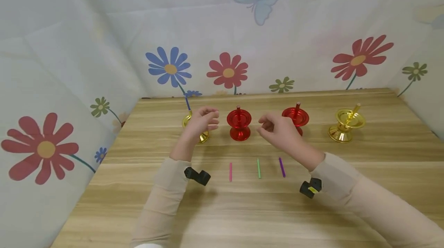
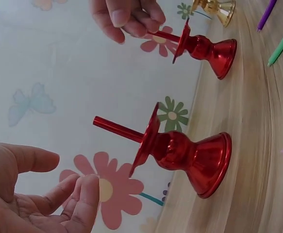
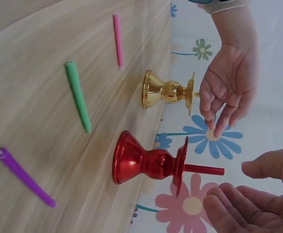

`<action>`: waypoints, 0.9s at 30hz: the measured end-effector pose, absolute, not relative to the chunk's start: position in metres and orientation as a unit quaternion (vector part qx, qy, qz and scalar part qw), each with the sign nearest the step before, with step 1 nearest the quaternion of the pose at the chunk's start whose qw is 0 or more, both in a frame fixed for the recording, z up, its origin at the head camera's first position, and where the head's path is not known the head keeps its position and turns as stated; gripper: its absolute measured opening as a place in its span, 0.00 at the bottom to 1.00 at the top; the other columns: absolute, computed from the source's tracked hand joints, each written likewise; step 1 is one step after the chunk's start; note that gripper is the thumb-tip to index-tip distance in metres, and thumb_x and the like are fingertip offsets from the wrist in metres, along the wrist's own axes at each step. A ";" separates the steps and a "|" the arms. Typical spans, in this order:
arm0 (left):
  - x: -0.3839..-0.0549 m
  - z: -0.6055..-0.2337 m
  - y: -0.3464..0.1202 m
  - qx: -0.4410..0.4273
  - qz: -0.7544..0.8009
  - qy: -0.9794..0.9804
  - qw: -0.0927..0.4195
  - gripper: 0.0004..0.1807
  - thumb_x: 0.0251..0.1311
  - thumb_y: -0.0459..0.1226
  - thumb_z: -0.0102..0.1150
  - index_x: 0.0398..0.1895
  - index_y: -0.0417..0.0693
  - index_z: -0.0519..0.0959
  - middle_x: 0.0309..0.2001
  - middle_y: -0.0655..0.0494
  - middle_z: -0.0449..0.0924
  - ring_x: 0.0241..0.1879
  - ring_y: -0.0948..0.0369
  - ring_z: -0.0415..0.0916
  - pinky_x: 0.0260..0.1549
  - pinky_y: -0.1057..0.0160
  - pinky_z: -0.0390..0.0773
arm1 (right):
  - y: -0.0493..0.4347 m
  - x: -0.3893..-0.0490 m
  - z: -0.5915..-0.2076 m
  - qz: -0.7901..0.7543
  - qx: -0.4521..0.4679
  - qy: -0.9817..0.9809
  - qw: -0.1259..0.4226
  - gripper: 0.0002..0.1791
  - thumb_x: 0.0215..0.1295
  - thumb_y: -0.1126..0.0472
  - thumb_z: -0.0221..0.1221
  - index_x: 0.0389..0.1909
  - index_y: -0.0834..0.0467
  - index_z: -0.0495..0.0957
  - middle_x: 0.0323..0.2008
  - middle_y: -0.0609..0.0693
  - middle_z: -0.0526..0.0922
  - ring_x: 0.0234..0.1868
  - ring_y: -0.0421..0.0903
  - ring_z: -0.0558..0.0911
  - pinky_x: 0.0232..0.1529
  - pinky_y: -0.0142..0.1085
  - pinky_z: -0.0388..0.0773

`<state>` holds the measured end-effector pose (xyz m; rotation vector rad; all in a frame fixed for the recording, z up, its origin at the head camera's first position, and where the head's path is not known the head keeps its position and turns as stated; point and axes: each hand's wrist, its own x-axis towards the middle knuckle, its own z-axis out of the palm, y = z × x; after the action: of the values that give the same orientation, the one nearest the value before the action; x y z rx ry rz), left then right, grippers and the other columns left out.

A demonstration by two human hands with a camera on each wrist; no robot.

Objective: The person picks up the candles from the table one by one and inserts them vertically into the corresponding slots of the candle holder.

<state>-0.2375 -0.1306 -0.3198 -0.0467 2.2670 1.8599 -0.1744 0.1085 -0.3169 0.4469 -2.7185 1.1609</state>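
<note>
My left hand (image 1: 202, 121) hovers in front of the left gold candle holder (image 1: 204, 137), partly hiding it. A thin blue candle (image 1: 187, 103) stands up from that holder. My right hand (image 1: 277, 129) is in the air between the two red holders, partly covering the right red candle holder (image 1: 299, 117). Both hands have loosely bent fingers with nothing between them; the left wrist view shows a gap between the left thumb and fingers (image 2: 89, 196). Between the hands stands another red candle holder (image 1: 239, 132), its upright tube bare.
A pink candle (image 1: 230, 171), a green candle (image 1: 258, 168) and a purple candle (image 1: 282, 167) lie apart in front of the holders. At the right stands a second gold candle holder (image 1: 340, 134). Flower-printed cloth (image 1: 305, 28) hangs behind the wooden table (image 1: 243, 217).
</note>
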 end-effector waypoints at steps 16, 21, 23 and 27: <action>-0.253 -0.349 -0.110 -0.017 0.646 0.756 0.102 0.18 0.66 0.27 0.44 0.58 0.29 0.67 0.51 0.40 0.71 0.50 0.48 0.71 0.57 0.48 0.74 | 0.139 -0.162 -0.343 0.330 0.134 -0.934 -0.001 0.08 0.57 0.65 0.62 0.34 0.67 0.79 0.26 0.54 0.81 0.29 0.45 0.78 0.29 0.35 0.78; -0.255 -0.352 -0.104 -0.018 0.666 0.738 0.106 0.18 0.65 0.26 0.45 0.58 0.28 0.67 0.46 0.42 0.71 0.44 0.52 0.72 0.59 0.45 0.72 | 0.144 -0.160 -0.348 0.313 0.121 -0.941 -0.026 0.08 0.56 0.65 0.62 0.33 0.67 0.78 0.26 0.55 0.81 0.29 0.46 0.78 0.29 0.36 0.79; -0.256 -0.353 -0.103 -0.020 0.670 0.734 0.110 0.19 0.65 0.26 0.46 0.58 0.28 0.67 0.46 0.42 0.71 0.42 0.54 0.72 0.59 0.46 0.72 | 0.145 -0.159 -0.351 0.306 0.111 -0.944 -0.047 0.08 0.56 0.65 0.62 0.32 0.67 0.78 0.26 0.54 0.81 0.28 0.46 0.78 0.29 0.36 0.78; -0.257 -0.356 -0.102 -0.032 0.669 0.733 0.121 0.17 0.66 0.27 0.46 0.57 0.30 0.69 0.48 0.41 0.73 0.40 0.58 0.75 0.58 0.47 0.73 | 0.148 -0.156 -0.359 0.290 0.106 -0.948 -0.083 0.08 0.55 0.64 0.63 0.29 0.65 0.77 0.25 0.53 0.80 0.26 0.44 0.76 0.27 0.34 0.75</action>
<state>-0.2570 -0.1025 -0.3561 -0.0928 2.1404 1.9521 -0.1560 0.1475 -0.3586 0.3505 -3.1461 0.9612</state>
